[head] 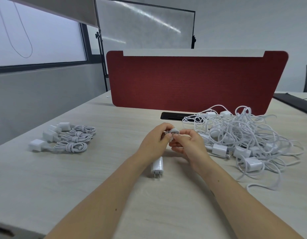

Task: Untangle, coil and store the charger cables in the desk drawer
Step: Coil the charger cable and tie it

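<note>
Now the left hand (154, 140) and right hand (189, 144) pinch the soft, light coil (173, 131); best held round its loops.

coiled chargers (63, 138) left, tangled pile (244, 138) right, divider (192, 80) behind

**Pale wood-grain desk, chargers left and right**

The desk (101, 169) bears a group of coiled chargers (66, 138) at the left, a tangled pile (244, 135) of white cables and plugs at the right, and one white adapter (157, 165) between them. A red divider (192, 80) stands at the far edge, with a black cable slot (171, 116) just before it.
</note>
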Available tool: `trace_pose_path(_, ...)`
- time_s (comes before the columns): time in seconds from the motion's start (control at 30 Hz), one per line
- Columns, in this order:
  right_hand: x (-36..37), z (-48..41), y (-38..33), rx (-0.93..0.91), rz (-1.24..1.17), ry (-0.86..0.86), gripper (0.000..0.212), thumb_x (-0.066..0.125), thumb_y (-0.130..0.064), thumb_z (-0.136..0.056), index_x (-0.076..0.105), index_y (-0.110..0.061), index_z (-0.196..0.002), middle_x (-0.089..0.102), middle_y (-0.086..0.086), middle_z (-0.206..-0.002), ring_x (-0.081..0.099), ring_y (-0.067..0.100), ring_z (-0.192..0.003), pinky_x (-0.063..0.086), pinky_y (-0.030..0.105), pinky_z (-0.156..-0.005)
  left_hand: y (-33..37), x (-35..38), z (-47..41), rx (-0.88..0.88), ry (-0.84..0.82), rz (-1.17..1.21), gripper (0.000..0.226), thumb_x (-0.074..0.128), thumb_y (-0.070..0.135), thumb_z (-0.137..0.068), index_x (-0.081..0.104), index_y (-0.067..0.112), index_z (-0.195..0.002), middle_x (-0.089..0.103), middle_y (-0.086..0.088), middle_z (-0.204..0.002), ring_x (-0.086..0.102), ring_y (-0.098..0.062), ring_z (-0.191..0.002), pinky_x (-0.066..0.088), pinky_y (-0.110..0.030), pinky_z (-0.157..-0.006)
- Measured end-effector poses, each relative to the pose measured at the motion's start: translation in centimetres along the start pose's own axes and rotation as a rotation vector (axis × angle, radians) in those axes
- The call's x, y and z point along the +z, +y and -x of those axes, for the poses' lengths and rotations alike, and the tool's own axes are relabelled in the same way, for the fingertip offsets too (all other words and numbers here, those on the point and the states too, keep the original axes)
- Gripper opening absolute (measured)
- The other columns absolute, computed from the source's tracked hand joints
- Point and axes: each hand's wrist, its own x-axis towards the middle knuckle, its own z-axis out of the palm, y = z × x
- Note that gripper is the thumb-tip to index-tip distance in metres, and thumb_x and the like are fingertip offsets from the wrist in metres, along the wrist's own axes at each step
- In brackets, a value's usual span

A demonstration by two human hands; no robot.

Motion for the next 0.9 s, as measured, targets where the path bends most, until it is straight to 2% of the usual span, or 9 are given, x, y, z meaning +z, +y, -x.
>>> trace_pose_path(0.13, -0.2, 0.0, 0.0, -0.022, 0.085, -0.022, 0.012, 0.062, -0.007, -0.094, 0.068, -0.011, -0.103, 0.072, 0.006, -0.075, 0.067, 0.014, -0.069, 0.055, 0.026, -0.065, 0.2, -0.2, 0.1, 0.013, -0.042, -0.145, 0.016, 0.051, 0.019, -0.098, 0.060, 0.026, -0.109, 0.062, 0.013, -0.103, 0.058, -0.010, -0.090, 0.049, -0.035, -0.083)
trace_pose_path(0.27, -0.8, -0.4, 0.1, -0.002, 0.105, 0.023, 0.011, 0.064, -0.007, -0.091, 0.072, -0.007, -0.099, 0.072, 0.010, -0.076, 0.068, 0.017, -0.071, 0.055, 0.025, -0.064, 0.6, -0.3, 0.1, 0.021, -0.069, -0.291, 0.021, 0.056, 0.022, -0.096, 0.059, 0.028, -0.116, 0.062, 0.013, -0.111, 0.057, -0.010, -0.094, 0.047, -0.034, -0.086)
trace_pose_path(0.47, -1.4, -0.5, 0.2, 0.042, 0.063, 0.023, 0.009, 0.067, -0.006, -0.090, 0.070, -0.005, -0.098, 0.073, 0.012, -0.076, 0.070, 0.017, -0.065, 0.054, 0.023, -0.057, 0.4, -0.4, 0.2, 0.014, -0.115, -0.260, 0.031, 0.065, 0.026, -0.089, 0.058, 0.031, -0.118, 0.063, 0.014, -0.110, 0.059, -0.008, -0.097, 0.049, -0.033, -0.085)
trace_pose_path(0.63, -1.4, -0.5, 0.0, 0.065, 0.030, -0.013, 0.014, 0.070, -0.009, -0.089, 0.067, -0.003, -0.102, 0.074, 0.013, -0.078, 0.071, 0.018, -0.067, 0.057, 0.025, -0.059, 0.5, -0.2, 0.5, -0.003, -0.103, -0.239, 0.028, 0.062, 0.024, -0.093, 0.056, 0.028, -0.120, 0.063, 0.012, -0.110, 0.058, -0.009, -0.097, 0.047, -0.033, -0.086)
trace_pose_path(0.8, -1.0, -0.1, -0.3, -0.090, 0.127, -0.026, 0.008, 0.066, -0.011, -0.094, 0.064, -0.005, -0.099, 0.075, 0.012, -0.082, 0.073, 0.019, -0.078, 0.061, 0.033, -0.071, 1.0, -0.2, 0.6, -0.038, -0.027, -0.196, 0.026, 0.056, 0.022, -0.097, 0.057, 0.026, -0.123, 0.063, 0.012, -0.107, 0.058, -0.009, -0.092, 0.046, -0.029, -0.081)
trace_pose_path(0.9, -0.7, 0.0, -0.2, -0.182, 0.203, -0.033, 0.006, 0.064, -0.013, -0.095, 0.063, -0.007, -0.097, 0.075, 0.009, -0.081, 0.073, 0.016, -0.080, 0.061, 0.032, -0.068, 0.9, -0.1, 0.5, -0.095, 0.011, -0.165, 0.020, 0.053, 0.026, -0.099, 0.058, 0.026, -0.118, 0.062, 0.015, -0.098, 0.057, -0.008, -0.083, 0.048, -0.031, -0.079)
